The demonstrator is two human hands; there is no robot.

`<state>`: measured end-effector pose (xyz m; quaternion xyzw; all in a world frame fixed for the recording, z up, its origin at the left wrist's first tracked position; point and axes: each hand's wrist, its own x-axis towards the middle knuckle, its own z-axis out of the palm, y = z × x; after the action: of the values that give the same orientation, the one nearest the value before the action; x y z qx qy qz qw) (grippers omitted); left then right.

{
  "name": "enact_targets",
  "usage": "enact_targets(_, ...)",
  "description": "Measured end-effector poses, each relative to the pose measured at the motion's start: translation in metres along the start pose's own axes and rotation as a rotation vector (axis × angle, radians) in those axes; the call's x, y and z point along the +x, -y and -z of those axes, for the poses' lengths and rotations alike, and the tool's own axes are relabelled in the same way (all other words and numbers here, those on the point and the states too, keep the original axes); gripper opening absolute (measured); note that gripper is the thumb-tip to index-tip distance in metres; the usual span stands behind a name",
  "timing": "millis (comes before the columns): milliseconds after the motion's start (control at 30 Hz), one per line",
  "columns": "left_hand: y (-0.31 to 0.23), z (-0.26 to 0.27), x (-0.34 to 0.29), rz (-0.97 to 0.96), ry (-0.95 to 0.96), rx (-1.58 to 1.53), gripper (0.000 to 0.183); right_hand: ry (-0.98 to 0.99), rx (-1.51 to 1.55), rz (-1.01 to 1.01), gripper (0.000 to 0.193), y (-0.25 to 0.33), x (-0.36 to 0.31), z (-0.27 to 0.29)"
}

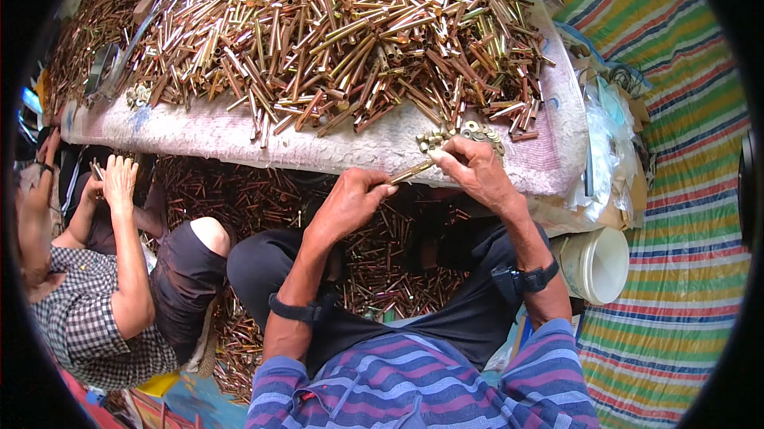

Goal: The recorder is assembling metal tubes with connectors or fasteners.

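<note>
Between my two hands a slim brass-coloured metal rod (pixel 411 172) lies slantwise, just off the table's near edge. My left hand (pixel 348 204) is closed round its lower left end. The thumb and fingers of my right hand (pixel 482 173) pinch its upper right end, covering whatever is at that tip. Close beyond my right hand lie several flat washers (pixel 481 133) and a small cluster of nuts (pixel 430 140) on the cloth-covered table (pixel 350 145). A big heap of similar metal tubes and rods (pixel 342 39) covers most of the tabletop.
At the left a co-worker in a checked shirt (pixel 83 325) holds a small piece in both hands (pixel 119 182). More metal rods (pixel 382 270) cover the floor under the table. A white bucket (pixel 609 266) and clear plastic bags (pixel 605 150) stand at the right, beside striped sheeting (pixel 684 214).
</note>
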<state>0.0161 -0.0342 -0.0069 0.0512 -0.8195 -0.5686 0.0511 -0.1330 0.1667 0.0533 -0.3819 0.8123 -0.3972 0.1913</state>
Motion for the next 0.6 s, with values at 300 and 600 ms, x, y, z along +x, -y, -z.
enact_targets(300, -0.003, 0.000, -0.002, 0.065, 0.008, 0.010, 0.025, -0.068, -0.026, 0.062, 0.025, 0.002, 0.000, -0.009)
enact_targets(600, 0.001, -0.001, -0.003, 0.054, 0.011, 0.035, 0.029, 0.014, 0.039, 0.080, 0.039, -0.010, 0.003, -0.014)
